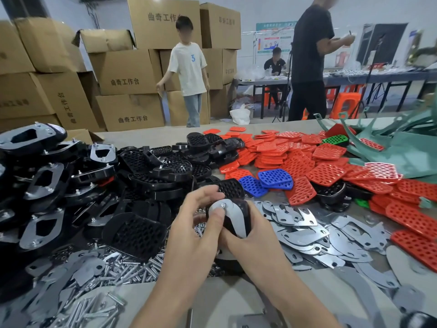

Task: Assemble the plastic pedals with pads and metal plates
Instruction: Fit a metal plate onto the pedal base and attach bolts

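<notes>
Above the middle of the table I hold a black plastic pedal (243, 218) with a grey metal plate (236, 216) lying on its upturned side. My right hand (255, 247) grips the pedal from below and the right. My left hand (196, 230) curls over the plate's near end, its thumb pressing next to a small screw (222, 205) in the plate. Loose black pedals (165, 171) are heaped behind and to the left. Red pads (314, 166) cover the right side, with two blue pads (269, 181) among them. Loose metal plates (314, 235) lie to the right of my hands.
Assembled pedals with plates (40, 181) are stacked at the far left. Screws (127, 266) lie scattered in front of them. Green plastic parts (402, 143) sit at the back right. Cardboard boxes (127, 72) and three people stand or sit beyond the table.
</notes>
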Tool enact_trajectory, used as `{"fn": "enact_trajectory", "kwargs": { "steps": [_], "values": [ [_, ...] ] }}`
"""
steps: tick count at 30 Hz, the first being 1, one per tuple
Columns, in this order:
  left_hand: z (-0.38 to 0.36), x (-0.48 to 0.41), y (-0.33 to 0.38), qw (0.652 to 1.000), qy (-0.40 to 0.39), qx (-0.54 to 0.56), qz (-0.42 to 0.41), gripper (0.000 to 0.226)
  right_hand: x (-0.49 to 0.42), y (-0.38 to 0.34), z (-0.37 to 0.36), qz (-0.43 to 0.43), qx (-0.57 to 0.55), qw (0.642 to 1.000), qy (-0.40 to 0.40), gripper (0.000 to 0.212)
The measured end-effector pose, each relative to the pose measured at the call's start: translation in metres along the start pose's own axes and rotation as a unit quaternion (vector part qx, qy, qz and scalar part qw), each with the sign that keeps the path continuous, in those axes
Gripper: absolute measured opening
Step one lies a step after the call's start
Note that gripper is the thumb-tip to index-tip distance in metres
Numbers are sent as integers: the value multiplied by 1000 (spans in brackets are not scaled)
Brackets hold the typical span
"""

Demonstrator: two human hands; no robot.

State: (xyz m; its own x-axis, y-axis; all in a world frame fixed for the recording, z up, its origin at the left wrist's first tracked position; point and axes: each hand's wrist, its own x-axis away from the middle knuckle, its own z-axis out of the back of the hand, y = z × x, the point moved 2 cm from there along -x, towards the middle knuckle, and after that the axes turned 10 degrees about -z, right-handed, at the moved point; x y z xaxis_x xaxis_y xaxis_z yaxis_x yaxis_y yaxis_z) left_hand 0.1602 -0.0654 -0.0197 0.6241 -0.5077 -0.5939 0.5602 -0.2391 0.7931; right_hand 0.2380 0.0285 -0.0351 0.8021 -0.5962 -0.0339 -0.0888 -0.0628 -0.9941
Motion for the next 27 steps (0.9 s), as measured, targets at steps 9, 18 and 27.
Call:
{"fn": "enact_trajectory", "kwargs": {
  "steps": [9,18,27],
  "values": [
    [-1,-1,-3,998,-13,-57,-18,27,0,1,1,8,12,1000,7,20],
    [-4,1,-2,998,2,-56,7,14,-2,2,2,10,61,998,28,37],
    [-2,4,2,999,-14,14,27,18,-1,3,2,6,14,1000,-10,27]
  ]
}}
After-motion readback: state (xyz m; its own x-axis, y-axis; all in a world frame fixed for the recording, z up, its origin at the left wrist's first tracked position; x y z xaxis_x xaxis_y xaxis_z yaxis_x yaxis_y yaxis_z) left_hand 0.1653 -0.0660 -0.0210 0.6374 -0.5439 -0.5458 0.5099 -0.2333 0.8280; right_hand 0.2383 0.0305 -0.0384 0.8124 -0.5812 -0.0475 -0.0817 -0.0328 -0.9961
